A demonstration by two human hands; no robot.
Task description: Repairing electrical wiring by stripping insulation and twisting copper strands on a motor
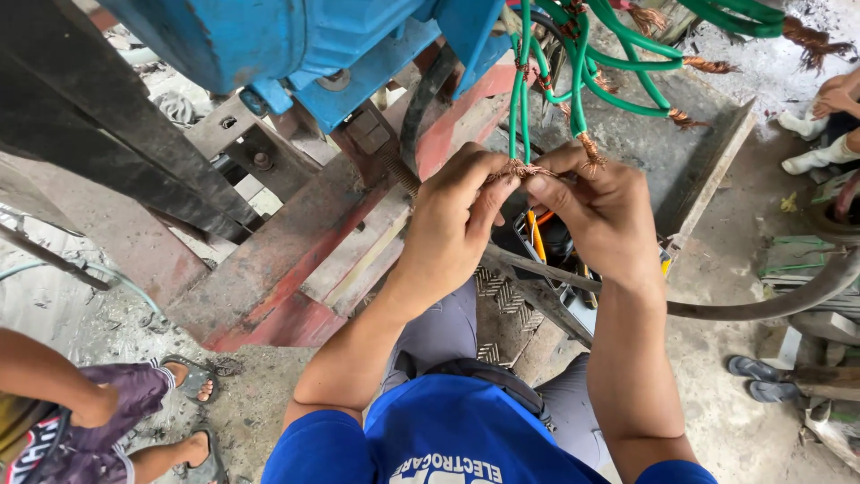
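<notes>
Where two green-sheathed wires (518, 108) hang down from the blue-painted metal machine housing (269, 36), their bared copper strand ends (520, 168) meet between both hands at the middle of the view. Pinching from the left, the left hand (452, 220) grips the twisted strands with thumb and forefinger, while the right hand (600, 211) pinches the other side, likely to hold the strands taut together. More green wires with frayed copper tips (708, 64) dangle above a rusty red steel frame (296, 260).

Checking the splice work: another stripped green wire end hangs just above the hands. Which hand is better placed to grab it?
Probably the right hand: the loose copper end hangs directly above it.
</notes>
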